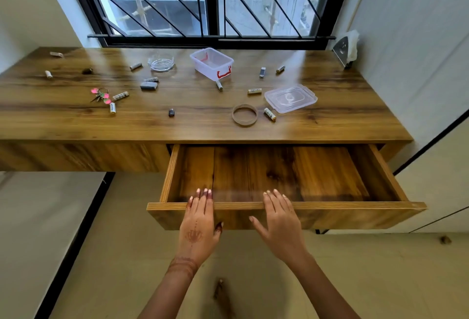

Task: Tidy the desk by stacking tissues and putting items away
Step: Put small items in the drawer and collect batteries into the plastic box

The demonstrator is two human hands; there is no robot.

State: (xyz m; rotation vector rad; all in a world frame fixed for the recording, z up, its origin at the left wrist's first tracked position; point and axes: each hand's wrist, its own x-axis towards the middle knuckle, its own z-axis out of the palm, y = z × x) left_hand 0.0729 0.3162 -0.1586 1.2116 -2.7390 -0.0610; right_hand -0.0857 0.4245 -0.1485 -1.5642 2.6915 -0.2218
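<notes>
A wooden drawer [355, 213] stands pulled out below the desk, with nothing visible inside it. My left hand [199, 224] and my right hand [280, 224] both rest on its front edge, fingers hooked over the top rim. On the wooden desk [76, 120] lie several scattered batteries, one of them [269, 114] beside a brown tape ring [244, 115]. A clear plastic box [212, 63] with red handles sits open at the back, its lid [290, 98] lying apart to the right. A tissue holder [345, 48] stands at the far right corner.
Keys with pink tags [101, 95], a glass ashtray [161, 62], a grey block [148, 86] and small USB-like items [262, 72] [171, 112] lie on the desk. A barred window [208, 1] is behind. White cabinet fronts [431, 90] flank the right side.
</notes>
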